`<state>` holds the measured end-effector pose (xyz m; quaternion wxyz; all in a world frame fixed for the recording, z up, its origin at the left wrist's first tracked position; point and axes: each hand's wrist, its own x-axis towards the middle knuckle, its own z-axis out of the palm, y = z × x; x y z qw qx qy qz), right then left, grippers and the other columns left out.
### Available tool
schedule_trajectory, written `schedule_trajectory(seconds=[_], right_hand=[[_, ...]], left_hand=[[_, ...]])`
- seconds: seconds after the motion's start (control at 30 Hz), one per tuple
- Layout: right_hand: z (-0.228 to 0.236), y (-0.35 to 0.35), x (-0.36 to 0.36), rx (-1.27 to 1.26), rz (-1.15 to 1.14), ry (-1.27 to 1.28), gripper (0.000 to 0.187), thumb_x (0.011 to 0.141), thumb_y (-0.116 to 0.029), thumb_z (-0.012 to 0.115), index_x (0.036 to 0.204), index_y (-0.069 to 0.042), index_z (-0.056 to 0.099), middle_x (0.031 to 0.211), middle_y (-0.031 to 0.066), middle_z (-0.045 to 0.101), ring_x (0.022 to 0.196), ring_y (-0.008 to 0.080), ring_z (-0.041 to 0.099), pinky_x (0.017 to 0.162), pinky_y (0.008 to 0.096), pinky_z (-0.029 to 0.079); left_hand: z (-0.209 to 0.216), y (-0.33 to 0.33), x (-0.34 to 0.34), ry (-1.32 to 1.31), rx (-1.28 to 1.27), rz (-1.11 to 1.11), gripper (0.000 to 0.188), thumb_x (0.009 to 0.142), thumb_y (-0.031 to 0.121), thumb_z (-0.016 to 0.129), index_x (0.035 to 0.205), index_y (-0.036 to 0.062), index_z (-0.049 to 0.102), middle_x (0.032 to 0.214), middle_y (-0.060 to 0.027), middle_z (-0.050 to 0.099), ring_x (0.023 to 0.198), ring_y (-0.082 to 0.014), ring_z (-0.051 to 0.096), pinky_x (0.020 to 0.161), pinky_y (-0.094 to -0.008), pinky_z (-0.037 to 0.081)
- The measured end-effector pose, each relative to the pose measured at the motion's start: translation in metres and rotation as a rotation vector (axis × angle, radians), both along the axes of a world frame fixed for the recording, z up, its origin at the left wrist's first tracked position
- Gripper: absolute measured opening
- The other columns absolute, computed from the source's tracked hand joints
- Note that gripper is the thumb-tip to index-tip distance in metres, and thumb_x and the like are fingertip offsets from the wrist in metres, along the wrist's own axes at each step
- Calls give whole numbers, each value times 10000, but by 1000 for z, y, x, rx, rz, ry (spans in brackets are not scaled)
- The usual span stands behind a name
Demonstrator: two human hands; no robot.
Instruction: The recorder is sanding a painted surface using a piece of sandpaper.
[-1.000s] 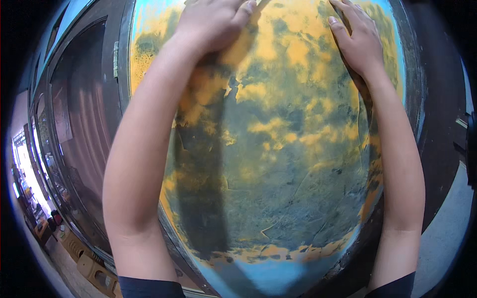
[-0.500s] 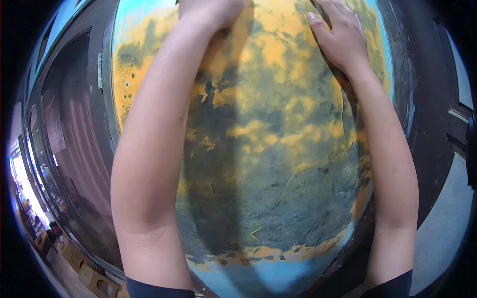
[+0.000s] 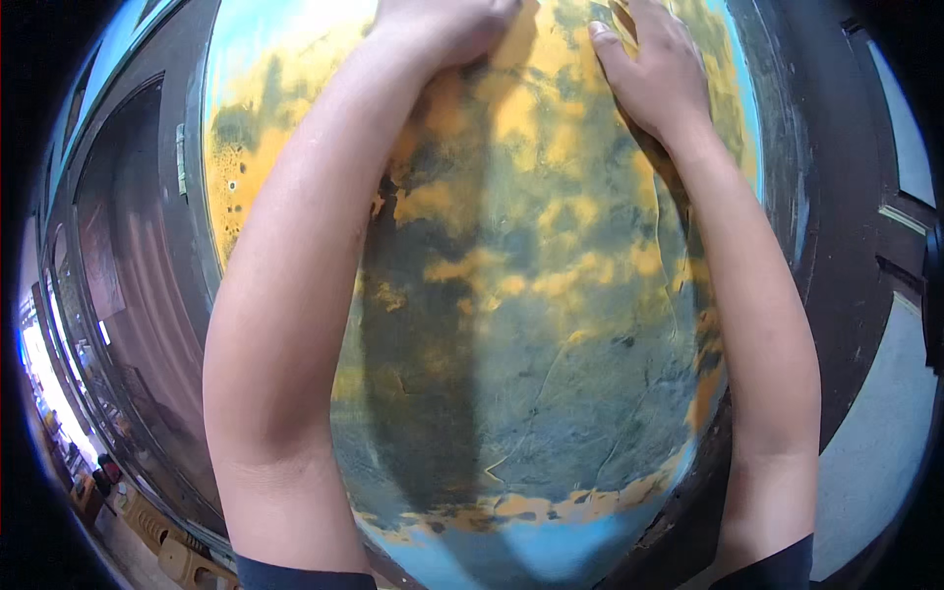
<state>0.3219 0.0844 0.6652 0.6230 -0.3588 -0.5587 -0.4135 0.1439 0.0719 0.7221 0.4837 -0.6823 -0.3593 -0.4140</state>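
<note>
In front of me stands a large painted panel (image 3: 551, 324), yellow and grey-green with worn, cracked patches and blue along its sides and bottom. Both my arms reach up across it. At the top edge of the view my left hand (image 3: 447, 28) is closed against the panel, its fingers curled under and partly cut off. What it may hold is hidden. To its right my right hand (image 3: 654, 74) rests on the panel's upper right part, thumb out and fingers apart. Nothing shows in that hand. My left arm casts a dark shadow down the surface.
A dark frame (image 3: 782, 128) with a hinge (image 3: 181, 157) on its left side surrounds the panel. Further left is a glass-paned dark cabinet or door with a curtain (image 3: 162, 265) behind it. Tan plastic chairs (image 3: 187, 562) stand low at the left, near a bright opening.
My left hand has shifted right along the top of the panel. My right hand sits slightly lower and further left in view. The whole view has also shifted a little.
</note>
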Motion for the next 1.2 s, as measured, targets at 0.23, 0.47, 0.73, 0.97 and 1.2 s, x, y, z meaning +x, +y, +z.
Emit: schedule_trajectory(seconds=[0.23, 0.47, 0.73, 0.97, 1.2], right_hand=[[-1, -4, -4, -25, 78, 77, 517, 900, -262, 534, 1369, -51, 478, 1396, 185, 500, 1340, 335, 430, 1130, 432, 323], [0, 3, 4, 55, -52, 132, 501, 897, -248, 504, 1352, -38, 512, 1406, 182, 503, 1355, 326, 417, 1135, 436, 313], [3, 5, 2, 71, 14, 122, 449, 899, -253, 536, 1287, -28, 565, 1375, 186, 531, 1332, 337, 436, 1132, 427, 312], [3, 12, 8, 117, -4, 106, 425, 897, -247, 558, 1266, -35, 577, 1354, 189, 547, 1293, 355, 469, 1107, 420, 348], [-2, 5, -5, 79, -38, 147, 427, 907, -256, 555, 1275, -39, 567, 1354, 180, 543, 1288, 352, 472, 1100, 425, 350]], left_hand=[[-10, -2, 17, 82, -12, 84, 557, 1052, 369, 221, 1536, 102, 288, 1619, -110, 225, 1506, -269, 166, 1227, -460, 88], [-20, -4, 20, 124, 10, 167, 549, 1055, 344, 195, 1539, 100, 279, 1625, -97, 207, 1510, -258, 151, 1228, -462, 90], [-20, 1, -3, 3, 14, 71, 545, 1050, 363, 242, 1536, 124, 299, 1617, -112, 231, 1509, -290, 151, 1226, -476, 48], [-7, -3, -27, -66, 105, -37, 538, 1031, 333, 264, 1503, 92, 349, 1590, -137, 288, 1485, -317, 222, 1205, -516, 129], [-46, 56, -66, 358, 474, -350, 561, 1029, 358, 261, 1514, 88, 340, 1602, -136, 262, 1494, -314, 201, 1214, -506, 100]])
